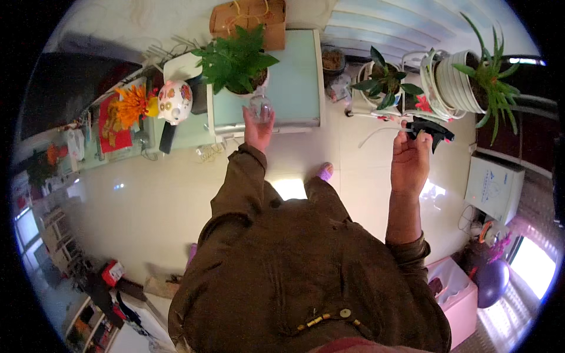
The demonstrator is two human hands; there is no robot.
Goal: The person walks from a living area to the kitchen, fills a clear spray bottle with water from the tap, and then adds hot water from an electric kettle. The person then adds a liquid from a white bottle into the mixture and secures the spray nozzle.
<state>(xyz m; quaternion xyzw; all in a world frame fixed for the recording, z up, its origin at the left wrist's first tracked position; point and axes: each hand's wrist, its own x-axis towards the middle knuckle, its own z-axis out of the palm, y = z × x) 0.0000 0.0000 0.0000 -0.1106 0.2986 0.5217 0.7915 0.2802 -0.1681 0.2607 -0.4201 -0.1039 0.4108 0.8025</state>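
Far left: orange artificial flowers [130, 103] and a round white pot painted with coloured patterns [175, 101], both on a pale green low surface [188, 134]; next right, a leafy green potted plant [235, 59] stands on a pale green cabinet top [294, 76], a brown paper bag [250, 20] behind it. Left hand [258, 128] raised near the cabinet's front edge, fingers wrapped around a small clear bottle [259, 107], held just below the plant's pot. Right hand [410, 159] raised well apart from it, fingers closed on a black trigger sprayer head [431, 130], a thin white tube [376, 134] trailing left from it. Behind that hand: 2 potted plants, a dark-leaved one [385, 82] and a spiky one in a white ribbed pot [465, 82]; far right, a white box-shaped appliance [493, 185] on the floor.
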